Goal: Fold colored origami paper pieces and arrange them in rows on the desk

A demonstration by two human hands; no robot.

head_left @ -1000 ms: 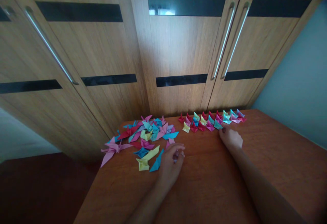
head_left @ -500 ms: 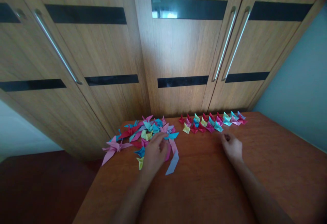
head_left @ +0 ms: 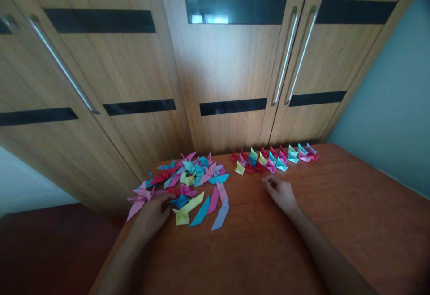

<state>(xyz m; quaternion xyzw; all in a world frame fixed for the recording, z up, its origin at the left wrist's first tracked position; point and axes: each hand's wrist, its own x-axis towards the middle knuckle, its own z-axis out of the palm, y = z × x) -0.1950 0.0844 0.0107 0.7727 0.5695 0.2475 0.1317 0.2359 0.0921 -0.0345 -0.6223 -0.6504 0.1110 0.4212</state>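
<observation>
At the front left of a pile of folded origami paper pieces, my left hand [head_left: 156, 212] has its fingers closed at the left tip of a small blue origami piece [head_left: 179, 201]. A yellow origami piece [head_left: 182, 217] lies just in front of it. Pink origami crane [head_left: 143, 196] is partly behind that hand. My right hand [head_left: 281, 193] rests on the table with curled fingers and nothing visible in them. Beyond it stand rows of small colourful origami pieces [head_left: 270, 166].
Flat paper strips in blue [head_left: 200, 212], magenta [head_left: 213, 201] and lilac [head_left: 221, 215] lie on the brown table [head_left: 242, 250] between my hands. A wooden wardrobe [head_left: 231, 62] with metal handles rises directly behind the table. A wall [head_left: 389, 106] borders the right side.
My left hand has moved left, from over the pile's front to the blue piece, uncovering the paper strips. My right hand has shifted left. The view has turned slightly right.
</observation>
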